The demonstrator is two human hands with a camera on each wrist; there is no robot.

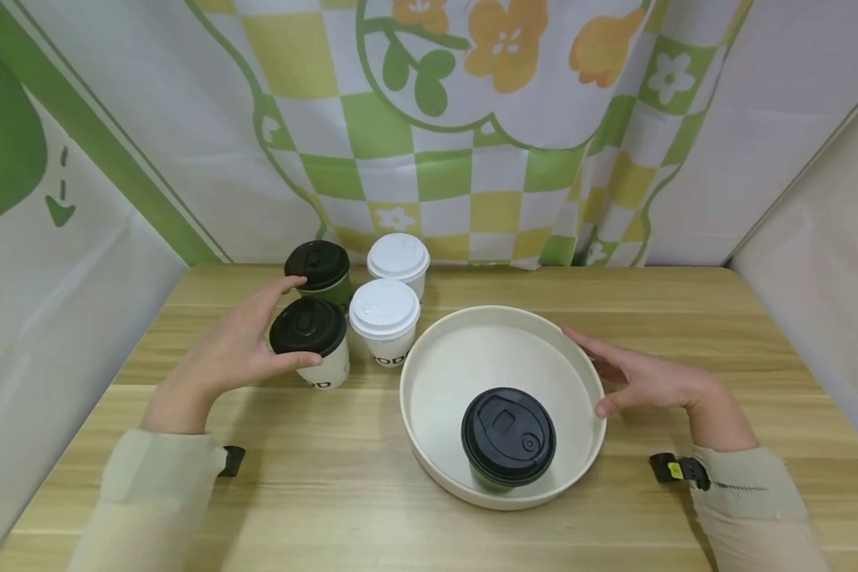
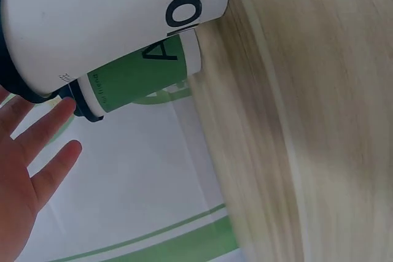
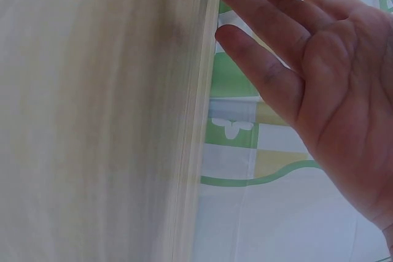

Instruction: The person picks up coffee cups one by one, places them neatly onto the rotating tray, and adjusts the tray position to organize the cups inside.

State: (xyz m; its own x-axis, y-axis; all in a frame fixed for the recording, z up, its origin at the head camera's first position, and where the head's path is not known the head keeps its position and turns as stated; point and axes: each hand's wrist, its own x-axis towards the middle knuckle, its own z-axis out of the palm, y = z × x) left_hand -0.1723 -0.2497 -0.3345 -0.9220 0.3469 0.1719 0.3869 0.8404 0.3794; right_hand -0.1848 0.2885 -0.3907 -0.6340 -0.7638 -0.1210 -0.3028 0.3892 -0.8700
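My left hand (image 1: 236,342) is spread around a white paper cup with a black lid (image 1: 307,326), thumb in front and fingers behind. In the left wrist view several fingers (image 2: 52,173) are apart and fairly straight beside the lids; whether they touch is unclear. Behind that cup stands a green cup with a black lid (image 1: 318,265). My right hand (image 1: 647,377) rests with extended fingers at the right rim of a round cream tray (image 1: 436,353). A green cup with a black lid (image 1: 509,437) stands upright inside the tray, near its front.
Two white cups with white lids, a front one (image 1: 384,308) and a rear one (image 1: 398,256), stand between the black-lidded cups and the tray. Beyond the wooden table (image 1: 314,492) hangs a checked, flowered curtain (image 1: 443,171). White fabric walls flank both sides.
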